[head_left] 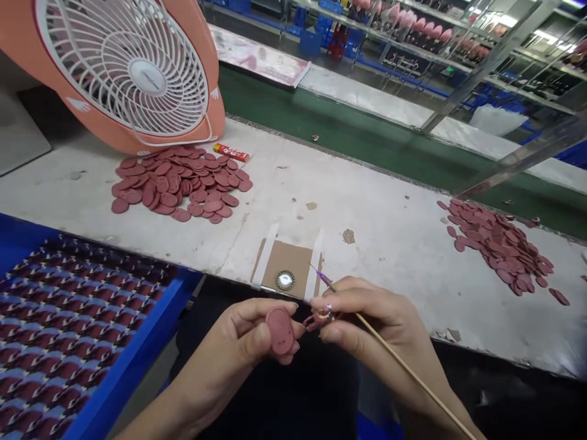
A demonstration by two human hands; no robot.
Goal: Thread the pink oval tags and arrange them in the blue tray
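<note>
Just below the cardboard pad (287, 269) taped to the counter (348, 183), your hands work close together. Your left hand (229, 345) curls around a maroon oval disc (279, 331), gripping it between thumb and fingers, its long axis almost upright and tipped slightly. Your right hand (371, 318) is closed around a slender wooden stick (403, 366) with a purple tip (324, 279) that points up toward the pad. Its fingertips also seem to pinch a small pink frame-shaped piece (320, 319), just right of the disc and apart from it.

On the pad lies a round jewelled badge (285, 280). Left of the pad, a heap of maroon ovals (178, 183) spreads across the counter, with a red-and-yellow box (232, 153) and a peach desk fan (128, 67) beyond it. Right of the pad lies a second maroon heap (499, 244). Down and left of the pad, a blue tray (132, 348) holds rows of maroon pieces. Far beyond the pad run a green conveyor belt (321, 116) and metal shelves (458, 52).
</note>
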